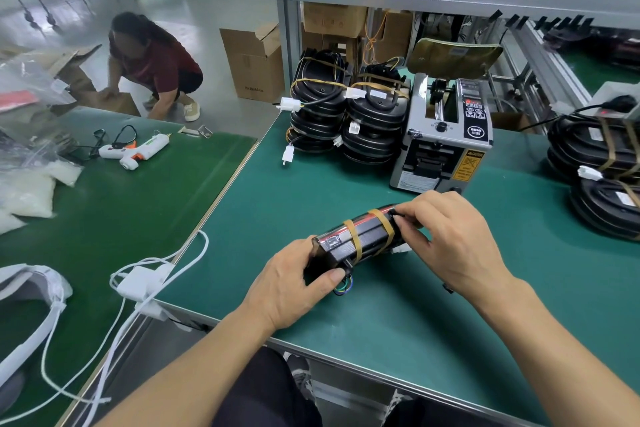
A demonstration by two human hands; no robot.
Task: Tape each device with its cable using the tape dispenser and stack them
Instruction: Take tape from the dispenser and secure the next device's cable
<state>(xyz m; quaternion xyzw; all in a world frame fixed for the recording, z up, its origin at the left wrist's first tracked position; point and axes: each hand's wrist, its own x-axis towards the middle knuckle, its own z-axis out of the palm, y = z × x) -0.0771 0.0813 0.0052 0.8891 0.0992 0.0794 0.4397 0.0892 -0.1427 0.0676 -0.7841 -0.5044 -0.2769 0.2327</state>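
Both the left hand [287, 282] and right hand [446, 236] grip a twice-taped device [356, 241], seemingly nearly ready for the stacks [349, 111] by the dispenser [443, 135].

Black device [360, 239] (two tan tape bands) lies tilted before the grey tape dispenser [441, 135].

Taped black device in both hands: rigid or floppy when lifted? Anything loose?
The device probably lifts as one stiff block: its black casing looks hard, and two tan tape bands bind it. The coloured wires by the left hand will likely dangle. The glossy casing may be slippery; the right hand steadies the far end.
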